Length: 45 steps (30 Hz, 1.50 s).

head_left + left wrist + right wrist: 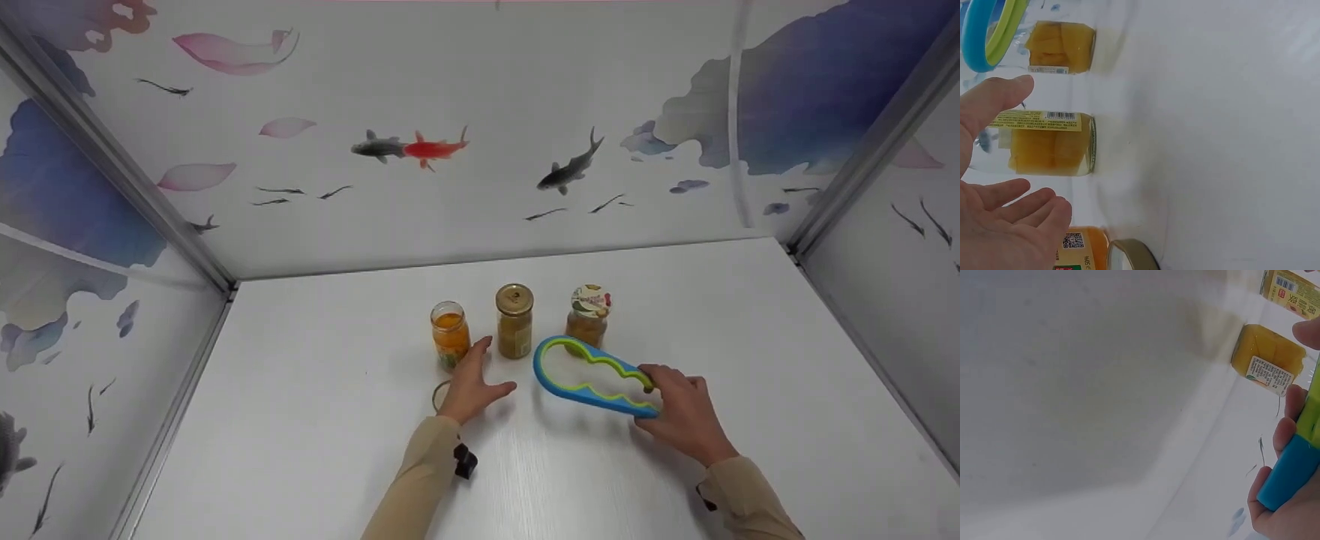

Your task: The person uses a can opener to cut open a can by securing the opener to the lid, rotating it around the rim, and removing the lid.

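Observation:
My left hand (pixel 472 386) hovers over the table with fingers and thumb spread, holding nothing. Its fingertips are right at an uncovered glass jar of orange contents (pixel 451 330). A gold-rimmed lid (pixel 1137 256) lies in front of that jar, partly hidden by the hand in the head view. My right hand (pixel 682 412) grips a blue jar opener with a green scalloped inner edge (pixel 600 400) by its narrow end. The opener's round end overlaps the base of the right jar (pixel 585 330) in the head view. Between the outer jars stands a gold-lidded jar (pixel 514 326).
The white table (pixel 300 420) carries the jars in a loose row near its middle. White panels (pixel 495 217) printed with fish and petals enclose its back and both sides. A metal corner post (pixel 187 247) stands at the back left.

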### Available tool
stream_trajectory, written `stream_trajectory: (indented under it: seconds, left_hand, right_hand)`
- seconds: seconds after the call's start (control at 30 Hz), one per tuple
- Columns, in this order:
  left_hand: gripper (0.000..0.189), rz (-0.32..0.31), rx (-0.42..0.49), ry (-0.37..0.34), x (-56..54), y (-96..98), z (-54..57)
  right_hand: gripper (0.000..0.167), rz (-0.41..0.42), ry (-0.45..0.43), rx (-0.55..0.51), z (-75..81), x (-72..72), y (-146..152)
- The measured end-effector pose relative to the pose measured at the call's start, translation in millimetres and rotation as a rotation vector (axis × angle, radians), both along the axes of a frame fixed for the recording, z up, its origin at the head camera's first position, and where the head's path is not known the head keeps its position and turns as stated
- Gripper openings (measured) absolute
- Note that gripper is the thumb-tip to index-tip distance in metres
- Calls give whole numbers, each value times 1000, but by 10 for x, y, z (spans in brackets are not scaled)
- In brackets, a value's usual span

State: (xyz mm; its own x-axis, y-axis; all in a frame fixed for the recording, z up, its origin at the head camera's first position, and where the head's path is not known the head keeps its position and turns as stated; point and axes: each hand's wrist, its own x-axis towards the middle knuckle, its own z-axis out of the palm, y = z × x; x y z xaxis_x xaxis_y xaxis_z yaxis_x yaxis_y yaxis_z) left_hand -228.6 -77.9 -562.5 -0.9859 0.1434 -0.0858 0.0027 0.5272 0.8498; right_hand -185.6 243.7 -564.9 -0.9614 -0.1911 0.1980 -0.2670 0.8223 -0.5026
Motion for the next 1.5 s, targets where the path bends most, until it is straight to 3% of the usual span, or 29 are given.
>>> stream_trajectory:
  seconds: [0.33,0.57,0.87,1.07,1.27,1.5]
  left_hand:
    - [95,71,47,32,-169,203,-7]
    - [104,70,55,24,-259,289,7]
    - [94,85,152,54,-385,356,42]
    - [86,109,185,32,-459,443,55]
    - [78,155,180,28,-506,526,69]
    - [73,144,197,14,-537,547,73]
  right_hand:
    - [66,-33,-1,-14,-18,6,58]
    - [66,-41,-11,-26,-17,2,96]
    - [62,-33,6,-20,0,13,139]
    - [63,-35,1,-18,6,4,161]
    - [64,-36,4,-14,11,-13,168]
    - [66,-42,5,-15,17,-33,154]
